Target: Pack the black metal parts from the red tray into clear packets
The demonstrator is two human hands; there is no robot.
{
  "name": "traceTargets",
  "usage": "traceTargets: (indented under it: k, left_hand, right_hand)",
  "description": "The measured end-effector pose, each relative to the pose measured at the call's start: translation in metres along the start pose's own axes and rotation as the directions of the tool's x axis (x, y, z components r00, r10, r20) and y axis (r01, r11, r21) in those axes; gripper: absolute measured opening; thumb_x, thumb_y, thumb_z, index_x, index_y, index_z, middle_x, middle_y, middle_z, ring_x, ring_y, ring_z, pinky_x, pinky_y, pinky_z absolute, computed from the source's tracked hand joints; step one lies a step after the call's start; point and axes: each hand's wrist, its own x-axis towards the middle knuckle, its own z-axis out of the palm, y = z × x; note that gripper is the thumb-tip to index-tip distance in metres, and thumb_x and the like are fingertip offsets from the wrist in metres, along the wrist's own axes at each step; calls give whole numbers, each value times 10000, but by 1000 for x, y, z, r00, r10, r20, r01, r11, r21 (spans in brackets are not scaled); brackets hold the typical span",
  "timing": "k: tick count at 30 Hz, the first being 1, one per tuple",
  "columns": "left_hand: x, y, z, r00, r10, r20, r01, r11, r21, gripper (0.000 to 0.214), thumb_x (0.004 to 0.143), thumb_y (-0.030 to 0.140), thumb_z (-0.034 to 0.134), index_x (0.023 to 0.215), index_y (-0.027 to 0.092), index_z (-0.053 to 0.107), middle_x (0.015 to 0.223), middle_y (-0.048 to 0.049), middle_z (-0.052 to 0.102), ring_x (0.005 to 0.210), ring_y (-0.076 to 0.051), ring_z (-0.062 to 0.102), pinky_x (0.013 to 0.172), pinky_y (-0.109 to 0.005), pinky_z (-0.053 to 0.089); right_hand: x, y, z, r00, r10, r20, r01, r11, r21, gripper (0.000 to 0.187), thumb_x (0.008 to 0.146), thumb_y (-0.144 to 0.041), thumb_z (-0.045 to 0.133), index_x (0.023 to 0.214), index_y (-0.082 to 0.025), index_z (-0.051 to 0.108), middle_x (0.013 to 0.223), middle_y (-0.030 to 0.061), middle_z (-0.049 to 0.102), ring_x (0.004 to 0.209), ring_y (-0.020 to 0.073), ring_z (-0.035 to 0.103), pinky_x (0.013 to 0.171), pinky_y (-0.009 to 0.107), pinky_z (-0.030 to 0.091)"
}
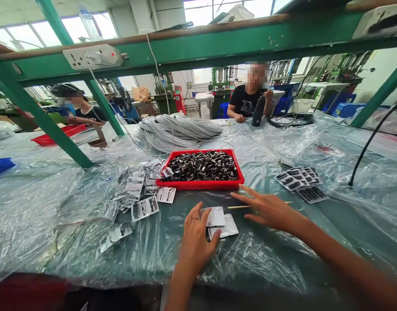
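Observation:
My left hand (pixel 195 242) rests on the plastic-covered table, fingers together, its fingertips touching a small white packet (pixel 215 216) that lies on another packet (pixel 227 229). My right hand (pixel 268 210) hovers open with fingers stretched out toward the left, just in front of a red tray (pixel 200 185) full of small dark parts (pixel 203 166). A thin wooden stick (pixel 239 207) lies under its fingers. Neither hand grips anything.
Loose filled packets (pixel 138 192) lie left of the tray; a neat set of packets (pixel 300 179) lies to the right. A grey cable coil (pixel 179 129) sits behind. Green frame posts (pixel 42 116) cross the table. Two other people sit at the far side. A black cable (pixel 370 142) hangs right.

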Motion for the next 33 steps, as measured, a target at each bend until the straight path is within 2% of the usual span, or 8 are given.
traceTargets:
  k: [3, 6, 7, 9, 12, 14, 20, 33]
  left_hand:
    - [7, -11, -16, 990, 56, 127, -60, 998, 26, 441, 849, 234, 545, 1288, 266, 573, 1275, -109, 576, 1232, -289, 523, 1059, -507, 405]
    - [-6, -29, -31, 999, 4, 50, -8, 997, 73, 374, 884, 249, 501, 1240, 264, 615, 1179, -110, 598, 1089, -271, 587, 976, -481, 468]
    - [-14, -35, -34, 1000, -18, 6, 17, 996, 87, 372, 880, 270, 519, 1239, 259, 618, 1180, -116, 592, 1074, -277, 588, 958, -486, 477]
    - [-31, -45, -38, 999, -39, -38, 43, 995, 93, 407, 858, 310, 573, 1259, 253, 607, 1205, -123, 583, 1098, -293, 577, 957, -495, 477]
    - [-50, -51, -37, 996, -65, -63, 69, 995, 68, 446, 850, 325, 600, 1288, 247, 580, 1242, -119, 589, 1176, -299, 544, 1006, -498, 445]
    - [-54, -52, -34, 989, -113, -99, 119, 992, 51, 466, 840, 316, 616, 1295, 238, 562, 1254, -115, 591, 1193, -296, 536, 1020, -497, 430]
    - [-48, -47, -30, 953, -240, -187, 239, 971, -29, 445, 699, 269, 763, 1114, 200, 616, 1108, -84, 636, 1062, -283, 583, 927, -451, 465]
    - [-48, -41, -28, 939, -289, -184, 287, 957, -39, 259, 744, 323, 702, 950, 206, 596, 1018, -66, 637, 976, -273, 579, 829, -410, 438]
  right_hand:
    - [-6, -5, 0, 996, -27, -85, 35, 994, 102, 632, 876, -276, 614, 1464, -363, 397, 1514, 139, 406, 791, 205, 697, 693, 361, 551]
    - [-6, -22, -6, 930, 116, -349, 69, 877, 475, 318, 956, -286, 454, 1229, -240, 609, 1236, 124, 619, 837, 200, 659, 703, 328, 522]
    - [-4, -31, -9, 905, 184, -383, 118, 757, 643, 292, 977, -324, 406, 1079, -215, 657, 1075, 108, 664, 777, 185, 639, 656, 305, 503]
    - [7, -53, -14, 920, 238, -311, 214, 358, 909, 441, 991, -445, 340, 779, -196, 636, 759, 55, 628, 565, 140, 538, 514, 271, 418]
    - [40, -97, -12, 985, 82, -155, 170, -248, 954, 610, 943, -612, 327, 507, -205, 449, 484, -25, 392, 391, 93, 296, 408, 262, 245]
    - [69, -130, -6, 989, 31, -143, 142, -425, 894, 632, 891, -658, 411, 445, -216, 349, 434, -57, 269, 391, 81, 209, 410, 263, 169]
    - [129, -196, 21, 984, 65, -168, 177, -520, 836, 635, 815, -642, 551, 414, -218, 301, 409, -73, 245, 397, 67, 180, 427, 269, 119]
    - [125, -206, 43, 995, 47, -88, 99, -539, 837, 517, 792, -454, 556, 418, -238, 271, 376, -85, 204, 355, 65, 151, 386, 257, 120]
